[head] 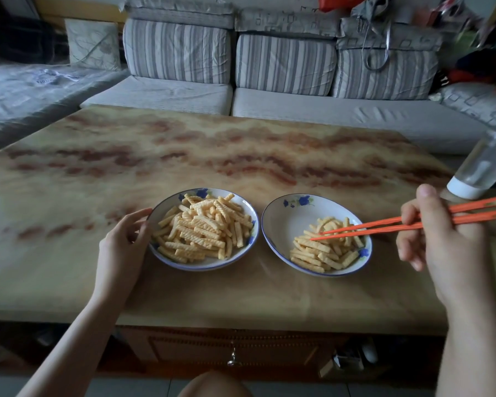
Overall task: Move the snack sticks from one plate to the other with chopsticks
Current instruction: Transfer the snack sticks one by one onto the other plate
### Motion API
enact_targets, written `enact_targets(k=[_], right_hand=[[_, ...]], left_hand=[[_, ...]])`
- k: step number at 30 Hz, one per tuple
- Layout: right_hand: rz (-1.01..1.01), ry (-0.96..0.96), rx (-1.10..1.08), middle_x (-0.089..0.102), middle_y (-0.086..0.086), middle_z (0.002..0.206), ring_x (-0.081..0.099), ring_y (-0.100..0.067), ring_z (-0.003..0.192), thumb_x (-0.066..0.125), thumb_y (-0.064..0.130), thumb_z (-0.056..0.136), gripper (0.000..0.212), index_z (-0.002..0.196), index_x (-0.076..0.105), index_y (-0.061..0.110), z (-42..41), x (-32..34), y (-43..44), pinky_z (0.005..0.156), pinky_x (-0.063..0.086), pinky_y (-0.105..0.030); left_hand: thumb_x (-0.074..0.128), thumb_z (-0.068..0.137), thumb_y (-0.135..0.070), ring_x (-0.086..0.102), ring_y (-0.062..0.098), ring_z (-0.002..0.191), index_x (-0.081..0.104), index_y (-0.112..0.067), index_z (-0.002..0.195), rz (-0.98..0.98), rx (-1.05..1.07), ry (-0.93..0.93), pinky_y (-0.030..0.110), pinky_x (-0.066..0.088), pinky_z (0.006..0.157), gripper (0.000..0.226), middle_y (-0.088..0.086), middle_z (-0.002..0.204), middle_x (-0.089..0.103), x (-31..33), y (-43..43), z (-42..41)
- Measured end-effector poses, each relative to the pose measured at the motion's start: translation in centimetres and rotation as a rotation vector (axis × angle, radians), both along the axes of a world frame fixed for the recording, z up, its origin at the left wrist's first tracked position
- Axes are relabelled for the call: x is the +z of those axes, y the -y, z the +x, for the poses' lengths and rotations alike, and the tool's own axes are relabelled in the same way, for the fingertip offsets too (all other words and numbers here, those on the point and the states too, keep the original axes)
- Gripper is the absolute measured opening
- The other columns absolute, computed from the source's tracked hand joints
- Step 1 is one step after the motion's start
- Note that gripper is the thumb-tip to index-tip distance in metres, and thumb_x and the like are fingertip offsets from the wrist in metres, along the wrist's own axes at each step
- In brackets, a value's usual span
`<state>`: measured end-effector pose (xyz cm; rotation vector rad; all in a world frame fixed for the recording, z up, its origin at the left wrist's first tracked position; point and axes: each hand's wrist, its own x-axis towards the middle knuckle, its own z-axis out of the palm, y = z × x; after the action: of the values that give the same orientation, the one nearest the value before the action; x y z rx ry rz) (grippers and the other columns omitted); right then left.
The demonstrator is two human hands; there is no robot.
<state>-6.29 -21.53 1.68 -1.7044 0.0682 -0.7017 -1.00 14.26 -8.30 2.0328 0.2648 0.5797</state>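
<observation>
A single wide-angle head camera looks forward and down from the bench's [184, 156] 6 o'clock edge toward the sofa [298, 110] at 12 o'clock, close over the left hand [121, 242] and right hand [438, 242].

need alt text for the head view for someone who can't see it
A person's right hand holds orange chopsticks with their tips over the small pile of snack sticks on the right plate. The left hand holds the rim of the fuller left plate; both sit side by side on a marbled table.
</observation>
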Motion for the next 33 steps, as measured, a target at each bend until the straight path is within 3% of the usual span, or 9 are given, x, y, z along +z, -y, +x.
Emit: enact_targets(k=[8,13,17,24,28,33], right_hand=[[0.081,0.073,-0.067,0.052,0.007,0.051,0.044,-0.009,0.031,0.040,0.028,0.102,0.040,0.064,0.043,0.015,0.5,-0.1,-1.1,0.030,0.023,-0.018],[0.172,0.119,-0.069,0.053,0.008,0.056,0.044,-0.008,0.031,0.039,0.026,0.102,0.039,0.064,0.043,0.016,0.5,0.2,-2.0,0.031,0.023,-0.017],[0.257,0.132,-0.014,0.049,0.007,0.044,0.041,-0.009,0.030,0.040,0.028,0.102,0.047,0.056,0.050,0.024,1.0,0.1,-3.8,0.031,0.022,-0.016],[0.387,0.054,0.143,0.040,-0.001,0.035,0.037,-0.012,0.027,0.040,0.028,0.101,0.044,0.060,0.046,0.014,2.4,-0.9,-8.5,0.031,0.023,-0.014],[0.378,0.048,0.246,0.038,-0.011,0.040,0.038,-0.015,0.027,0.041,0.028,0.101,0.043,0.062,0.048,0.011,2.8,-1.6,-10.2,0.033,0.022,-0.017],[0.254,0.028,0.311,0.041,-0.018,0.044,0.042,-0.014,0.028,0.040,0.027,0.101,0.042,0.067,0.050,0.005,2.9,-2.2,-10.6,0.031,0.026,-0.017]], left_hand=[[0.055,0.094,-0.017,0.060,0.010,0.085,0.065,-0.021,0.121,-0.007,-0.010,0.009,0.024,0.040,0.071,0.030,0.000,0.096,0.067,0.0,0.0,0.0],[0.054,0.093,-0.016,0.059,0.006,0.082,0.066,-0.022,0.119,0.007,0.001,0.007,0.009,0.041,0.067,0.029,-0.003,0.093,0.066,0.0,-0.1,0.0],[0.054,0.093,-0.017,0.060,0.010,0.086,0.066,-0.022,0.120,-0.002,-0.005,0.007,0.025,0.040,0.072,0.029,-0.001,0.097,0.068,0.1,0.0,-0.1],[0.055,0.093,-0.018,0.056,-0.005,0.077,0.066,-0.021,0.120,0.006,0.010,-0.002,0.002,0.039,0.062,0.029,-0.004,0.093,0.065,0.2,0.1,-0.1],[0.055,0.093,-0.017,0.058,0.010,0.084,0.066,-0.019,0.121,-0.001,0.007,-0.005,0.022,0.039,0.070,0.030,-0.004,0.094,0.064,0.4,0.3,-0.1],[0.055,0.093,-0.017,0.060,0.012,0.086,0.066,-0.019,0.121,-0.012,0.001,0.003,0.026,0.039,0.074,0.030,-0.002,0.094,0.065,0.3,0.2,-0.2]])
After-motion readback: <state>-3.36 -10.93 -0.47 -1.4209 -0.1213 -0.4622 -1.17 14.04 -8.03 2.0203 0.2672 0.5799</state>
